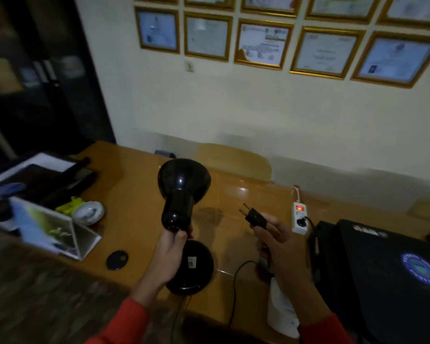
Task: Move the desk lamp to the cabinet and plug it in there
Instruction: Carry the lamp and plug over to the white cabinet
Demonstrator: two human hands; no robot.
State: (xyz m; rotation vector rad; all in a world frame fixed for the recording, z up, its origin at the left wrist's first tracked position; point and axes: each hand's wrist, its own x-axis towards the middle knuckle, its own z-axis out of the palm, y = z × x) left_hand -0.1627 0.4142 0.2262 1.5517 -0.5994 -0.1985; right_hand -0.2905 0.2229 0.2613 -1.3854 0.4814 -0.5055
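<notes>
A glossy black desk lamp (181, 192) hangs above the wooden desk (139, 219), its shade pointing away from me. My left hand (170, 252) is shut around the lamp's neck, just above its round black base (196, 269). My right hand (281, 247) grips the lamp's black two-pin plug (255, 216), pins pointing up and left. The black cord (236, 291) loops down from that hand over the desk's near edge. A white power strip (299, 217) with a red lit switch lies on the desk just right of the plug.
A black bag (382, 269) with a round blue emblem fills the desk's right side. At the left stand a clear sign holder (52, 229), a small white dish (88, 212) and dark trays. A dark cabinet (35, 70) rises at the far left. Framed certificates hang on the wall.
</notes>
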